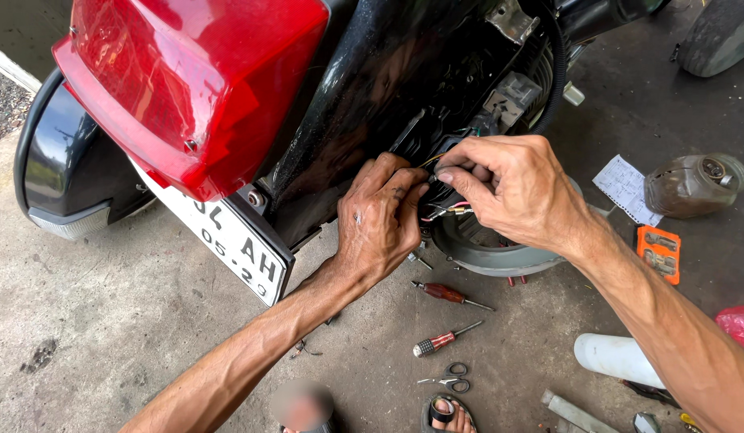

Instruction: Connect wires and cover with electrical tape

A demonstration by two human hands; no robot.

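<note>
head view: left hand (380, 220) is pressed against the black scooter body (348, 104), fingers curled into the opening. right hand (512, 188) pinches a bundle of coloured wires (448, 210) beside it. two screwdrivers (448, 293) and scissors (450, 377) lie on the concrete floor (107, 321) below.

Our arms are bare to the elbow, with no sleeves, gloves, watch or rings. Our left hand (380, 220) bears small dark smudges across its knuckles; our right hand (512, 188) looks sinewy, veins raised along its back.
</note>
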